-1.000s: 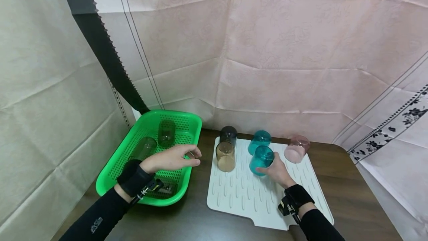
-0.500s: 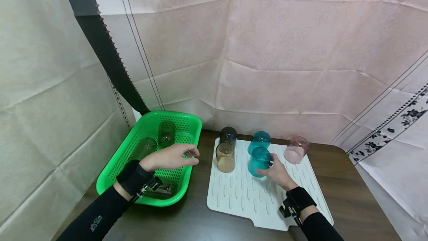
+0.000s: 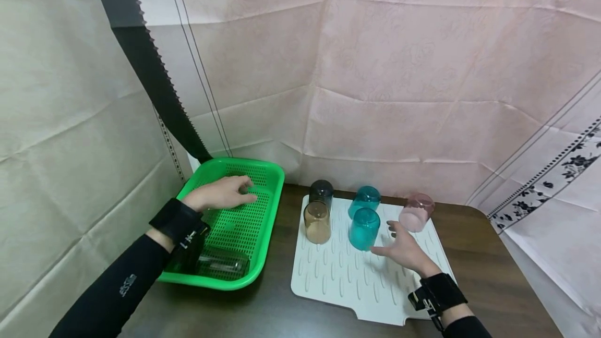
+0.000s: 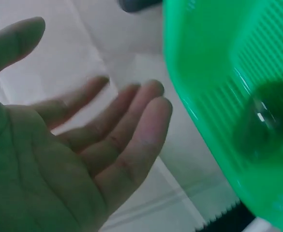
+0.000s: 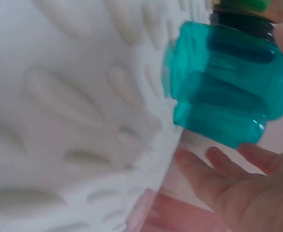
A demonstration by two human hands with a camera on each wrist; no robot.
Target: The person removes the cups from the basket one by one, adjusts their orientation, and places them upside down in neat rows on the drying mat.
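My left hand (image 3: 223, 193) is over the green basket (image 3: 269, 223), fingers loosely bent and holding nothing. In the left wrist view, a dark see-through glass (image 4: 264, 121) lies in the basket. Another glass (image 3: 223, 263) lies near the basket's front, partly behind my wrist. My right hand (image 3: 405, 248) is spread beside the front teal glass (image 3: 364, 229), thumb close to its lower side and fingers apart from it. That glass stands on the white ridged drying board (image 3: 338, 286). The right wrist view shows the teal glass (image 5: 228, 82) between thumb and fingers, not gripped.
A second teal glass (image 3: 365, 198) stands right behind the front one. On the board's left are an amber glass (image 3: 317, 223) and a dark glass (image 3: 321, 191) behind it. A pink glass (image 3: 416, 213) stands at the back right. Cloth (image 3: 399, 93) hangs behind the brown table (image 3: 488, 244).
My right hand has let go of the front teal glass and drawn back to the right. My left hand has moved left and back, from the basket's right rim to over its inside.
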